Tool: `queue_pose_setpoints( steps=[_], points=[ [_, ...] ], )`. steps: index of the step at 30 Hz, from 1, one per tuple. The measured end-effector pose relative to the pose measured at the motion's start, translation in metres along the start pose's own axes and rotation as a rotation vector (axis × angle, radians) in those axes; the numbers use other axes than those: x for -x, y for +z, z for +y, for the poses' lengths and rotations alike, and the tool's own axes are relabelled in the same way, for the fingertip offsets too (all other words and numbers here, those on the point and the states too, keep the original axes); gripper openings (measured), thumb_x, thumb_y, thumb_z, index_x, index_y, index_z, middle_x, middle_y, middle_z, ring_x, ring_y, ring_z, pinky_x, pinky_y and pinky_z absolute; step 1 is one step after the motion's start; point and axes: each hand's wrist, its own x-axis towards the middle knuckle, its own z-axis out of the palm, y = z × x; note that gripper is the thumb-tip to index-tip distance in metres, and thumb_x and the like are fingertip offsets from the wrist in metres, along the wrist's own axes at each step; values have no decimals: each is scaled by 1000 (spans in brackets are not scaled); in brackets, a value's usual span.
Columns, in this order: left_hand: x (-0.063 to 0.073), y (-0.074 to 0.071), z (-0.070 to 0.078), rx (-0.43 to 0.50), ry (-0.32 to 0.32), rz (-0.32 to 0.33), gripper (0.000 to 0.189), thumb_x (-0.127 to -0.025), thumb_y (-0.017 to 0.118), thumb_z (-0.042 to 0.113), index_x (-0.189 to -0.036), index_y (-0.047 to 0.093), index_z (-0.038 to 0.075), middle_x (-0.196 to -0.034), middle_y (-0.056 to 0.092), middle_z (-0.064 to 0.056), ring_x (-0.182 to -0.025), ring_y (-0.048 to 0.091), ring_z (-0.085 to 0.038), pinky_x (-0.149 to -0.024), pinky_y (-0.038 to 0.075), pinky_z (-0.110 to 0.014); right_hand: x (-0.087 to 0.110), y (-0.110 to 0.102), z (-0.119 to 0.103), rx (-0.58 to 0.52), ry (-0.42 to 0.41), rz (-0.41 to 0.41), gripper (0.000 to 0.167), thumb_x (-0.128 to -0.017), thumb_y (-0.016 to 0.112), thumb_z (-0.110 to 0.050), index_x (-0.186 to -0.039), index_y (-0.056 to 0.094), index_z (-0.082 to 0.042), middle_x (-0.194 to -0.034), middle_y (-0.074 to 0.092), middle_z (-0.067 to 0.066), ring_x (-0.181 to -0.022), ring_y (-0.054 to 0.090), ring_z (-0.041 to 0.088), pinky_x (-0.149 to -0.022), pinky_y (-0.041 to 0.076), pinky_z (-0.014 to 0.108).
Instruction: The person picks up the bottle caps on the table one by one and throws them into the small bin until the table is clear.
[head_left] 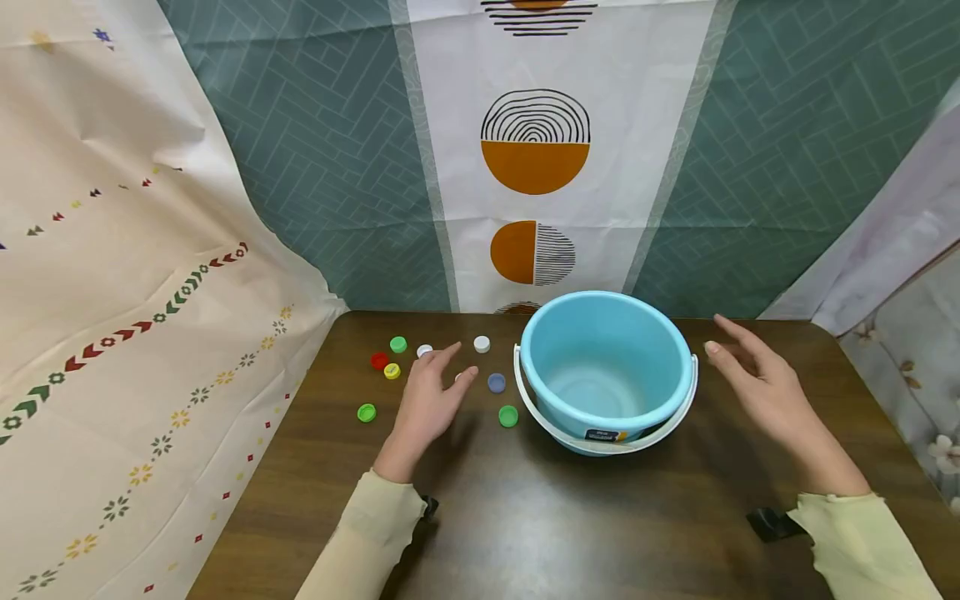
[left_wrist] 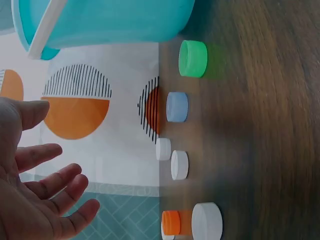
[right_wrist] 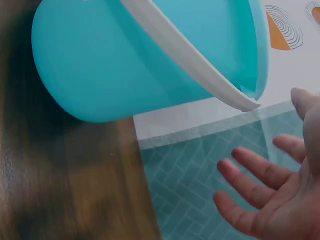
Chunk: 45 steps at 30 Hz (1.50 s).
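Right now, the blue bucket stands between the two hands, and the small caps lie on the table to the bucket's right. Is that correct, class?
Not quite: the head view shows the small caps on the table to the left of the blue bucket, not its right. It does stand between the left hand and right hand.

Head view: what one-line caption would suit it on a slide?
An empty left hand hovers near scattered caps, an empty right hand beside a light-blue bucket on a brown table.
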Motion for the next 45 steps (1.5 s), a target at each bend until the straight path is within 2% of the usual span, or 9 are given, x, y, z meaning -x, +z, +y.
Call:
queue_pose_setpoints(
  steps=[1, 5, 6, 11, 14, 18, 21, 32, 45],
  points=[
    [-1, 1, 0, 7, 1, 1, 55, -87, 59, 50, -133, 53, 22, -124, 55, -5, -115, 49, -22, -96, 46, -42, -1, 3, 0, -11, -5, -7, 53, -95, 46, -45, -143, 24, -46, -126, 57, 8, -105, 53, -4, -82, 49, 29],
    [-2, 8, 2, 17, 4, -7, 54, -86, 60, 48, -131, 54, 20, -123, 56, -5, -114, 50, -21, -96, 46, -41, 1, 14, 2, -51, -23, -58, 54, -95, 46, -44, -144, 23, -45, -133, 52, 14, -116, 52, 23, -88, 43, 60],
    [-2, 9, 2, 15, 8, -9, 54, -86, 60, 48, -131, 55, 19, -123, 56, -5, -114, 50, -21, -96, 45, -41, 1, 16, 4, -54, -26, -67, 54, -96, 46, -44, -144, 23, -44, -133, 52, 14, -116, 51, 25, -88, 44, 59],
    [-2, 15, 1, 5, 20, 0, 53, -85, 62, 46, -129, 57, 17, -123, 56, -7, -115, 50, -24, -99, 43, -42, -3, 19, 4, -55, -43, -68, 52, -95, 47, -42, -144, 29, -42, -125, 56, 4, -102, 52, -3, -82, 48, 28],
    [-3, 18, -1, 8, 17, 5, 52, -85, 63, 46, -128, 58, 17, -122, 56, -8, -115, 51, -25, -99, 43, -43, -6, 19, 3, -72, -49, -61, 50, -95, 48, -41, -142, 33, -41, -119, 58, -1, -97, 54, -2, -76, 44, 17],
    [-4, 20, -6, 11, 0, -2, 52, -84, 64, 46, -127, 59, 17, -122, 56, -8, -115, 51, -25, -98, 44, -43, -7, 21, 3, -101, -51, -43, 45, -94, 51, -40, -139, 42, -37, -115, 59, -4, -94, 56, 8, -72, 45, 18],
    [-6, 21, -10, 6, -14, -7, 52, -84, 63, 48, -127, 59, 18, -122, 56, -7, -116, 50, -24, -99, 44, -43, -7, 21, 3, -112, -51, -28, 44, -94, 53, -39, -137, 45, -36, -113, 60, -4, -93, 57, 9, -72, 46, 18],
    [-21, 10, -19, -4, -15, -22, 50, -86, 61, 46, -126, 59, 15, -124, 58, -6, -117, 50, -26, -100, 43, -45, -9, 21, 5, -143, -74, -35, 40, -94, 52, -38, -133, 51, -32, -136, 54, 1, -107, 52, -13, -78, 44, 6],
    [-55, -8, -22, -48, -2, -94, 53, -88, 59, 45, -130, 55, 12, -128, 57, -8, -120, 51, -27, -101, 42, -44, -8, 24, 5, -145, -84, -9, 39, -94, 53, -35, -133, 52, -31, -132, 57, 0, -104, 54, -13, -78, 44, 5]
  ],
)
